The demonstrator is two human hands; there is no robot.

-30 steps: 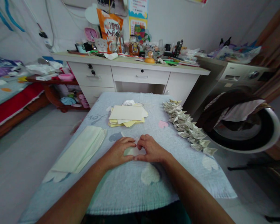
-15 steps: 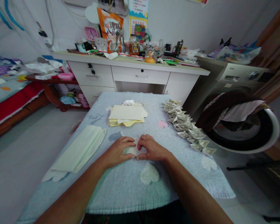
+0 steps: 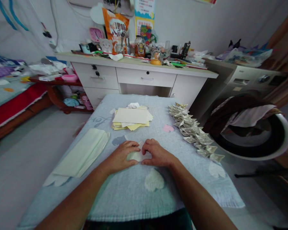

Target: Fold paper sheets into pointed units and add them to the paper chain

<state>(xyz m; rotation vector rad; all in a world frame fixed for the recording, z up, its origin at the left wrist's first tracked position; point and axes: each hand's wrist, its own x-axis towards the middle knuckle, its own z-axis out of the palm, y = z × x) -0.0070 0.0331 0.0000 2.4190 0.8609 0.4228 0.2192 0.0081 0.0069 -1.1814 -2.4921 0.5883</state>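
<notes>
A small piece of white folded paper [image 3: 137, 156] lies on the cloth between my two hands. My left hand [image 3: 123, 155] has its fingers and thumb curved round the paper's left part. From the other side, my right hand [image 3: 157, 154] grips the paper with bent fingers on top and the thumb at its near edge. Much of the paper is hidden under the fingers. Beyond my hands is a stack of cream and yellow paper sheets [image 3: 131, 115]. To the left lie pale green folded sheets [image 3: 80, 153]. Folded paper boats [image 3: 192, 129] stand in rows at the right.
A pale blue cloth [image 3: 134, 198] with heart patterns covers the table. A white desk [image 3: 146, 76] crowded with jars and packets stands behind it. At the right is a washing machine [image 3: 244, 76], its round door open with clothes hanging out. A bed [image 3: 16, 105] is at the left.
The two thumbs have drawn slightly apart along the paper's near edge. The camera's view has shifted a little; the stacks and boats keep their places.
</notes>
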